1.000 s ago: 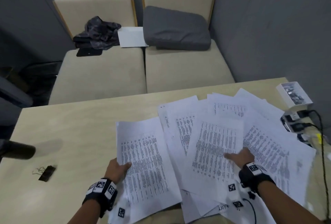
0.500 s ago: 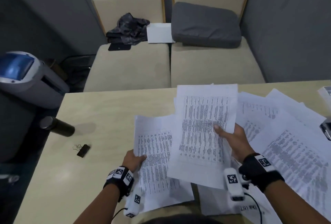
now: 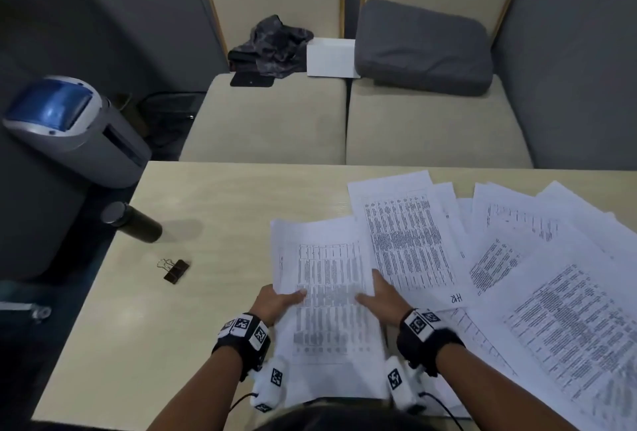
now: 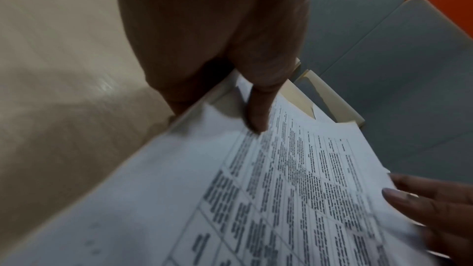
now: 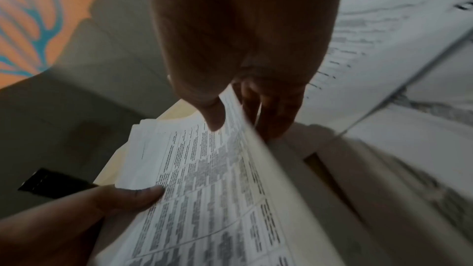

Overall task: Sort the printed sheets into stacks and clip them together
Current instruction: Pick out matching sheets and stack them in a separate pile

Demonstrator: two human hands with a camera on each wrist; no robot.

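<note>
While loose sheets (image 3: 537,279) fan out right of held stack (image 3: 327,286), left hand (image 3: 275,303) and right hand (image 3: 382,299) pinch its edges; binder clip (image 3: 176,271) lies left.

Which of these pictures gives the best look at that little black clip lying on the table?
The head view. There the binder clip lies whole on the table, left of the held sheets. The left wrist view shows none of it. The right wrist view shows only a dark blurred shape that may be it.
</note>
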